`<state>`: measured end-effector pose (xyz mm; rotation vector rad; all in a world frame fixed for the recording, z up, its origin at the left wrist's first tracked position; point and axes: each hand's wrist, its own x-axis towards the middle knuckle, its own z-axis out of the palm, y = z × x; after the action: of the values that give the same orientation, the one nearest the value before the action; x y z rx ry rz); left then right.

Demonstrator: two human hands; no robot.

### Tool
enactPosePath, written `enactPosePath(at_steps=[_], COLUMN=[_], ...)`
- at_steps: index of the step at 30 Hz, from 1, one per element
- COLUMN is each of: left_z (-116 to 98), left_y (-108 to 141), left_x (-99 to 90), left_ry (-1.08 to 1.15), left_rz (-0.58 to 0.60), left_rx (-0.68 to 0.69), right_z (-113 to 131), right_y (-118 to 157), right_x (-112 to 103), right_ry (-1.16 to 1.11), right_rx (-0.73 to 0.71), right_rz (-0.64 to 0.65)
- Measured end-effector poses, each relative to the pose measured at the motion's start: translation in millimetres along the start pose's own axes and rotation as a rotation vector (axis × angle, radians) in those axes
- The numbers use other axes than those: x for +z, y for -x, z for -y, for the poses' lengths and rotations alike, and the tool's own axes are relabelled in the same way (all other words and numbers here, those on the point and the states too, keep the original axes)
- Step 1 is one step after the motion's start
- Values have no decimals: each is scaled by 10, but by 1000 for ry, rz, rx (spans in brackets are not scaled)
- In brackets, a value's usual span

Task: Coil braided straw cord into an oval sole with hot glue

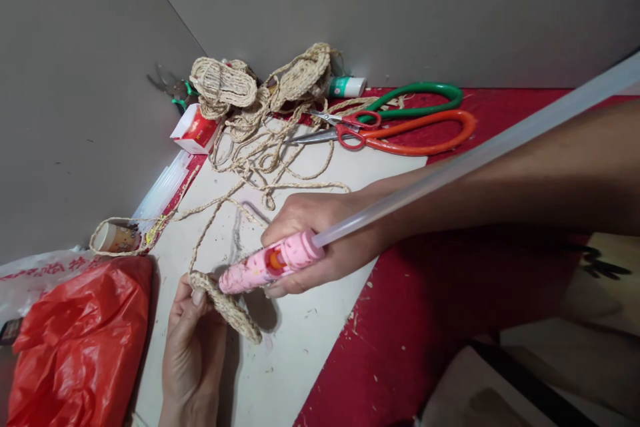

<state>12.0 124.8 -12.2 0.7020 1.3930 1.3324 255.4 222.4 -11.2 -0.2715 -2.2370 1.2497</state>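
A small oval coil of braided straw cord (pixel 227 310) is pinched in my left hand (pixel 193 340), thumb on its upper edge. My right hand (pixel 320 233) is closed round a pink glue gun (pixel 267 263), its front end at the coil; whether the tip touches it I cannot tell. A long translucent glue stick (pixel 430 173) sticks out of the gun's back and passes over my right forearm. From the coil, a strand of straw cord (pixel 205 240) runs up to a loose tangle of cord (pixel 250 160) on the white board (pixel 310 340).
Scissors with green and orange handles (pixel 420 137) and small red-handled scissors (pixel 350 130) lie at the back. Coiled straw pieces (pixel 223 87), a red-white box (pixel 197 130), pliers (pixel 175 90) and glue sticks (pixel 163 187) stand near the grey wall. A paper cup (pixel 117 238) and red plastic bag (pixel 85 340) are left.
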Motion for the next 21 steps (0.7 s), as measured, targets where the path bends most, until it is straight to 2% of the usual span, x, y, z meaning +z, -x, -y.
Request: enactPosePath(at_steps=[2, 5, 8, 13, 17, 19, 21], left_z=[-24, -115, -245, -395, -406, -394, -379], left_y=[-14, -20, 14, 160, 269, 305, 336], left_x=[-34, -77, -113, -138, -127, -118, -104], left_ry=[24, 26, -14, -56, -185, -244, -289], left_rz=[4, -25, -105, -212, -235, -228, -213], left_rx=[21, 90, 230, 436, 566, 627, 654], right_z=[-13, -27, -29, 10, 246, 421, 570], right_y=[12, 31, 33, 6, -34, -86, -184], right_x=[-18, -26, 32, 152, 27, -58, -96], right_ry=[72, 301, 500, 708, 757, 726, 683], right_rx=[-76, -136, -112, -110, -74, -68, -134], right_rz=[35, 131, 299, 428, 595, 573, 403])
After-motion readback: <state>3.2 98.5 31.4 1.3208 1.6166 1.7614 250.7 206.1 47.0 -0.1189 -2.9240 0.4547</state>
